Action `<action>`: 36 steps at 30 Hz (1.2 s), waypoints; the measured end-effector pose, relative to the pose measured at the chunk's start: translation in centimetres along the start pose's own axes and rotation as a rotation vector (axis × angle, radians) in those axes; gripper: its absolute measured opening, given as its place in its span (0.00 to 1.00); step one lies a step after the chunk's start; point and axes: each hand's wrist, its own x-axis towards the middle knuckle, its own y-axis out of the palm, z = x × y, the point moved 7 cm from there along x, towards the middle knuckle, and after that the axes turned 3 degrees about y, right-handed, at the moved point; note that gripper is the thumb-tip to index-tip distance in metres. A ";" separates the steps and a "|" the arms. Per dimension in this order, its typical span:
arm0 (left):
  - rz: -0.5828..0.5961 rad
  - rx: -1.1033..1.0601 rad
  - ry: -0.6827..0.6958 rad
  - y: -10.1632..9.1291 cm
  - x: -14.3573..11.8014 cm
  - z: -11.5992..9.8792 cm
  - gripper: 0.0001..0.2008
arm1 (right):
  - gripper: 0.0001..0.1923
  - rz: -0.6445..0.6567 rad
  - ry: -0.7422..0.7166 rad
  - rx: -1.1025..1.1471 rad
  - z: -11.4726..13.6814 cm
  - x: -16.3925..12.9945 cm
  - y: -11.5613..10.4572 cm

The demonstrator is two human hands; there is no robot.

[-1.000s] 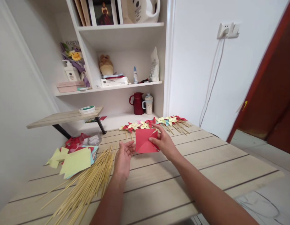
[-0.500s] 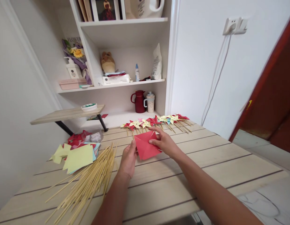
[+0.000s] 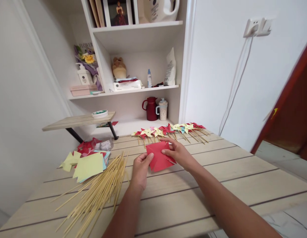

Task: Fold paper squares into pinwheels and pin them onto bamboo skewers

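A red paper square (image 3: 158, 159) with cut corners is held just above the wooden table (image 3: 218, 185). My left hand (image 3: 140, 168) pinches its left edge. My right hand (image 3: 177, 152) presses on its right side, fingers bending a flap toward the middle. A pile of thin bamboo sticks (image 3: 99, 191) lies left of my left forearm. A stack of yellow, blue and red paper squares (image 3: 87, 165) sits further left. A row of finished paper pinwheels (image 3: 168, 129) on sticks lies along the table's far edge.
White shelves (image 3: 133, 89) behind the table hold a red jug (image 3: 151, 109), a mug, a bottle and boxes. A small raised wooden board (image 3: 79, 120) carries a tape roll (image 3: 99, 114). A socket with cables (image 3: 256, 28) is on the right wall. A clear bag (image 3: 104, 145) lies near the papers.
My left hand has closed onto the red paper's left edge. Both hands have lowered the paper toward the table, and my right fingers have shifted on its right side.
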 end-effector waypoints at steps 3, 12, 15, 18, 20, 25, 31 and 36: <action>-0.008 0.000 -0.008 0.1 -0.1 0.0 0.19 | 0.29 -0.013 0.012 0.004 -0.1 0.1 0.0; -0.072 -0.002 0.004 -0.4 0.0 -0.1 0.19 | 0.18 -0.050 -0.071 0.067 0.2 0.4 -0.5; -0.098 -0.006 0.021 -0.7 0.1 -0.2 0.19 | 0.22 -0.085 -0.066 0.093 0.1 0.5 -0.9; -0.121 -0.012 0.034 -0.9 0.1 -0.3 0.19 | 0.26 -0.076 -0.059 0.129 0.0 0.5 -0.9; -0.124 -0.010 0.036 -0.8 0.1 -0.4 0.19 | 0.26 -0.056 -0.064 0.127 0.2 0.5 -0.7; -0.140 -0.032 0.019 -0.6 -0.1 -0.4 0.19 | 0.22 -0.047 -0.087 0.092 0.7 0.3 -0.6; -0.165 -0.174 0.039 -0.5 0.1 -0.6 0.17 | 0.32 0.050 0.078 0.258 -1.7 0.2 0.9; -0.185 -0.212 0.049 -0.8 0.2 -0.4 0.17 | 0.36 -0.025 0.119 0.395 -2.9 0.4 1.5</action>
